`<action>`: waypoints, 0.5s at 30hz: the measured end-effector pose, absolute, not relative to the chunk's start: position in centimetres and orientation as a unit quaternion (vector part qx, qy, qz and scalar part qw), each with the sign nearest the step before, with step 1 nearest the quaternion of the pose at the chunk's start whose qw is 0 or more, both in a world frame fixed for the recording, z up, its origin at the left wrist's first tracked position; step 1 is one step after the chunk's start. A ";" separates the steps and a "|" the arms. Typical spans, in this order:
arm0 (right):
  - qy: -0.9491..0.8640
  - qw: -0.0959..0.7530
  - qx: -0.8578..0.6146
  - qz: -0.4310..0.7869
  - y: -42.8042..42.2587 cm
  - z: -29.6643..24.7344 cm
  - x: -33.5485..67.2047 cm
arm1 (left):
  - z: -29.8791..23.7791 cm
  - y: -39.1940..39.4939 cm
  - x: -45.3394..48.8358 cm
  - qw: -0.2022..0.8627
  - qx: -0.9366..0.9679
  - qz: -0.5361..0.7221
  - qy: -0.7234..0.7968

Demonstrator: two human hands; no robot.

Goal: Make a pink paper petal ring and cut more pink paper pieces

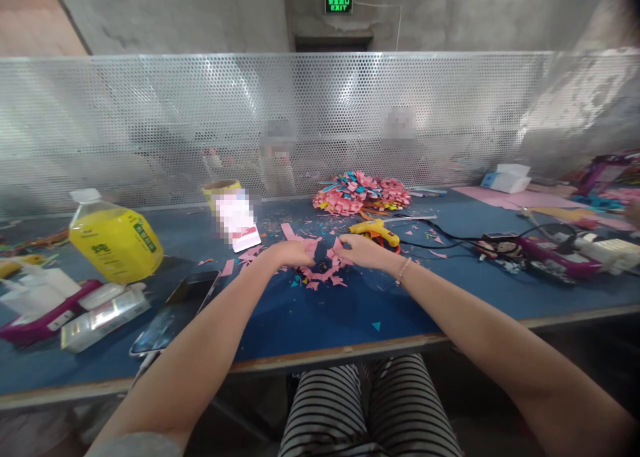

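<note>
A ring of fringed pink paper (320,284) lies on the blue tabletop in front of me, with the blue surface showing through its middle. My left hand (299,252) is at the ring's left side, its fingers closed on the pink paper. On the other side, my right hand (356,249) has thumb and fingers pinched at the ring's upper right edge. Just behind the right hand rests a yellow glue gun (376,230). Pink scraps and small coloured bits are scattered around the ring.
Fringed paper pieces (345,197) are heaped behind the ring. A lit phone (245,234) leans near a tape roll (220,186). Left stand a yellow drink bottle (117,244) and a dark phone (167,320); right, a purple power strip (560,257) with cables. A perforated metal screen (175,110) closes the back.
</note>
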State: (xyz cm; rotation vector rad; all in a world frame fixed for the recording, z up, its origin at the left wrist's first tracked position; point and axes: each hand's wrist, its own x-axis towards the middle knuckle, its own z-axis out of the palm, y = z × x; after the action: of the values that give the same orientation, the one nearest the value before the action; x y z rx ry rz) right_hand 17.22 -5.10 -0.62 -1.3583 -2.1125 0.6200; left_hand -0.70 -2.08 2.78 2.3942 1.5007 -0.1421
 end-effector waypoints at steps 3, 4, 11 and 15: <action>-0.774 0.297 -0.496 0.256 -5.3 -0.4 17.5 | 2.4 -2.1 -0.5 0.154 0.847 0.008 0.509; -0.770 0.312 -0.492 0.260 -5.2 -0.4 17.6 | 2.2 -2.1 -0.4 0.154 0.848 0.034 0.506; -0.737 0.412 -0.462 0.271 -4.6 -0.2 18.5 | 1.2 -1.4 -0.4 0.197 0.843 0.133 0.483; -0.727 0.445 -0.439 0.286 -4.2 -0.3 18.7 | 0.5 -0.8 -0.2 0.219 0.861 0.160 0.431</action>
State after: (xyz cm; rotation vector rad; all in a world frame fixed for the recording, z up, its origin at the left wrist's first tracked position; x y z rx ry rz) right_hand 18.69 -4.23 -0.29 -1.0867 -1.8003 0.7075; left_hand -0.24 -0.76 0.51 2.3827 1.1917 0.4429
